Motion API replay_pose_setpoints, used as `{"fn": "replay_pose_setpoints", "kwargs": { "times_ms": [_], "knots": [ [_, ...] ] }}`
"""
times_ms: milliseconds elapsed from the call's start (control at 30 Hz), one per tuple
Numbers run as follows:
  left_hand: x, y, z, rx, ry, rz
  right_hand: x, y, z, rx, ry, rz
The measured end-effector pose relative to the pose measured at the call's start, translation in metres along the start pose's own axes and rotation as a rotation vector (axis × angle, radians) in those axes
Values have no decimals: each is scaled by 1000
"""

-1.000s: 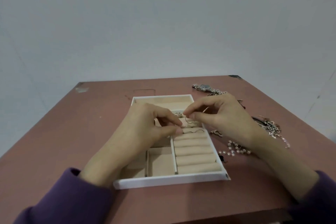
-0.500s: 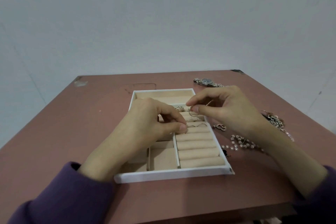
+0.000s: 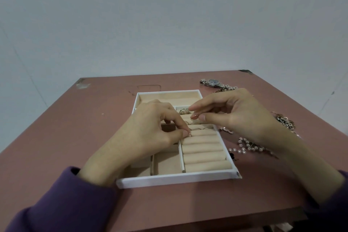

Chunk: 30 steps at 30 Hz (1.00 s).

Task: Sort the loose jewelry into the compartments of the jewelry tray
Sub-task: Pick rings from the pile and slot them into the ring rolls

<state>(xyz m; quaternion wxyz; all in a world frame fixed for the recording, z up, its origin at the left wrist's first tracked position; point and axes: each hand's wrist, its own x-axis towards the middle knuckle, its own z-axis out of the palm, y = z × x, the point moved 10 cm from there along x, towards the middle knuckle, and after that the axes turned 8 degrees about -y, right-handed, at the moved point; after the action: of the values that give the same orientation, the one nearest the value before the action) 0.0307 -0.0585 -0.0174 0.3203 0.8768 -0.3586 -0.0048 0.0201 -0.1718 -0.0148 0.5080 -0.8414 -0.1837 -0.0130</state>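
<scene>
With left hand point(image 3: 150, 132) curled, pinching a thin ring point(image 3: 189, 134) at the near-left edge of the tray's point(image 3: 178, 178) rolls point(image 3: 204, 149). With right hand point(image 3: 235, 115), nipping a second ring point(image 3: 194, 117) between thumb and forefinger just above the far rolls. On a reddish-brown table point(image 3: 75, 137), right of the tray: watch point(image 3: 212, 82), pearls point(image 3: 243, 149), chains point(image 3: 284, 122). Behind, pale grey wall point(image 3: 169, 24).

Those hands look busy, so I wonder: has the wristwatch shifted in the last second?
No. The wristwatch lies just beyond the far right corner of the jewelry tray, as before; only the view has tilted.
</scene>
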Motion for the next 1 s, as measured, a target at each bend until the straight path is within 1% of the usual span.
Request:
{"fn": "replay_pose_setpoints", "kwargs": {
  "times_ms": [267, 333, 433, 533, 1000],
  "knots": [
    [1, -4, 1, -14, -6, -25, -4, -4, 0, -21, -5, -3],
    [0, -6, -3, -41, 33, -39, -4, -3, 2, -39, -31, 7],
    [-3, -11, -16, -108, 143, -64, -5, 1, 6, -46, -64, 36],
    [-5, -13, -22, -123, 190, -70, -5, 5, 9, -64, -81, 58],
    [-5, -15, -22, -109, 194, -96, -3, 3, 10, -112, -101, 16]
  ]
}}
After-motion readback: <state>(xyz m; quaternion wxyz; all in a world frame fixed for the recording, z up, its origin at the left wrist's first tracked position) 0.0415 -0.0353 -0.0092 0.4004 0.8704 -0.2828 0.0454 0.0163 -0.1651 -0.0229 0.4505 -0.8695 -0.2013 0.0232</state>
